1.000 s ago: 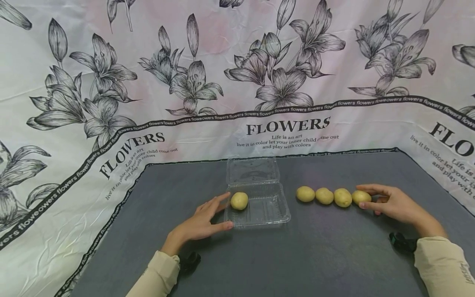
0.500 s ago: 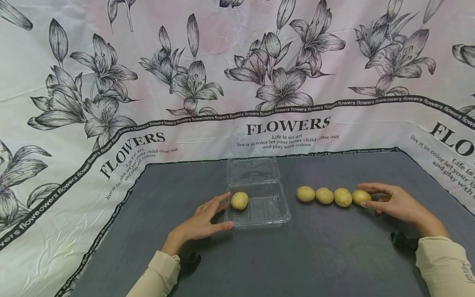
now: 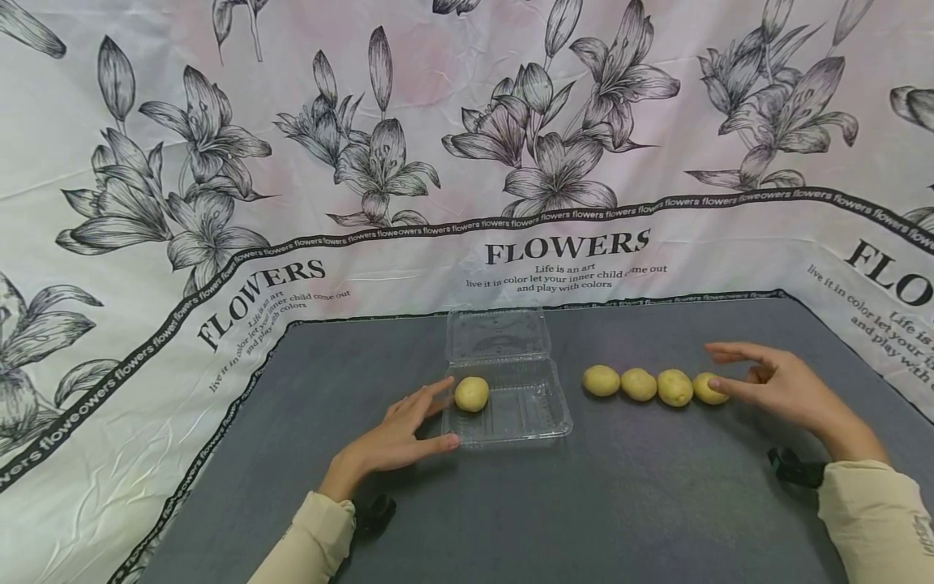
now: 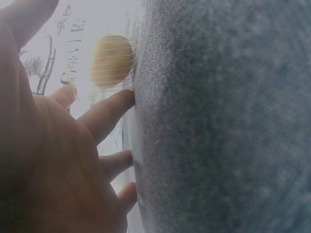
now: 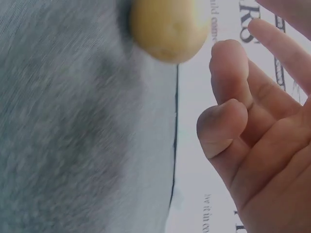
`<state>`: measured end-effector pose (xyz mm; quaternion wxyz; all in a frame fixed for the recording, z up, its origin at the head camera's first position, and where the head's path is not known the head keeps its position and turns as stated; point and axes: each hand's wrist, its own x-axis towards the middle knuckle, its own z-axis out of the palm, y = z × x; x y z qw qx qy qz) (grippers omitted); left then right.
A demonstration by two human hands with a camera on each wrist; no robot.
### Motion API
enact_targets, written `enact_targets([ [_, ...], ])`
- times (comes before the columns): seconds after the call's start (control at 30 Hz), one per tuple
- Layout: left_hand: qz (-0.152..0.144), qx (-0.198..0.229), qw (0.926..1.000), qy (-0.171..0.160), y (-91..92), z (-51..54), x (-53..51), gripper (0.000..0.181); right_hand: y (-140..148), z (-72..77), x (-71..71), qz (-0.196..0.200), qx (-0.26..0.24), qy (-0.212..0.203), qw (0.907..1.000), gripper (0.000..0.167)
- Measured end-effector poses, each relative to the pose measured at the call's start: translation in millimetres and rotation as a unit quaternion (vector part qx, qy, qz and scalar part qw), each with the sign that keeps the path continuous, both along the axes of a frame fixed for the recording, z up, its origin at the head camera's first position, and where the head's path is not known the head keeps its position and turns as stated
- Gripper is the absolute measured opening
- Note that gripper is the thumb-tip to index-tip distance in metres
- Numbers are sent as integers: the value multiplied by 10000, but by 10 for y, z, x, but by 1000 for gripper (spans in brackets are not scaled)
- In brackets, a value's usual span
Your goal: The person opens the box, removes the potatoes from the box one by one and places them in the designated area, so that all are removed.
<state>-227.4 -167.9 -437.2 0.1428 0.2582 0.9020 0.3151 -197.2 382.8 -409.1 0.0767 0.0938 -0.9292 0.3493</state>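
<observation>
A clear plastic clamshell box [image 3: 521, 439] lies with its lid [image 3: 498, 334] laid back, one yellow potato [image 3: 471, 394] in its left part. My left hand [image 3: 394, 438] is spread at the box's left side, fingertips and thumb at its edge. To the right, several potatoes stand in a row, and the rightmost potato [image 3: 708, 388] is nearest to my right hand [image 3: 791, 389]. That hand is raised just beside it, holding nothing; the thumb overlaps the potato in the head view. In the right wrist view a gap separates the fingers [image 5: 228, 73] from a potato [image 5: 170, 29].
Other potatoes in the row are the left-end potato [image 3: 601, 380], a second potato [image 3: 638, 384] and a third potato [image 3: 674, 388]. All sit on a grey tabletop [image 3: 584, 511]. A flower-printed white curtain [image 3: 409, 276] borders the table at the back and sides.
My right hand has let go of the rightmost potato, its fingers lifting up and away to the right. The left hand, box and potatoes stay where they were.
</observation>
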Motion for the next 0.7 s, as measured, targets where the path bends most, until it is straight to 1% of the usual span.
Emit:
enact_targets([
  [0.2, 16, 14, 10000, -47, 4, 7, 0, 91, -134, 97, 5, -44, 10, 302, 9995, 52],
  [0.37, 1, 36, 10000, -36, -1, 18, 0, 92, -307, 165, -3, 40, -52, 387, 9992, 51],
  [0.57, -6, 56, 10000, -52, -3, 16, -3, 92, -562, 211, -13, 421, -345, 365, 9979, 49],
  [0.7, 5, 58, 10000, -52, -7, 13, -2, 92, -719, 221, -36, 676, -474, 454, 9956, 46],
])
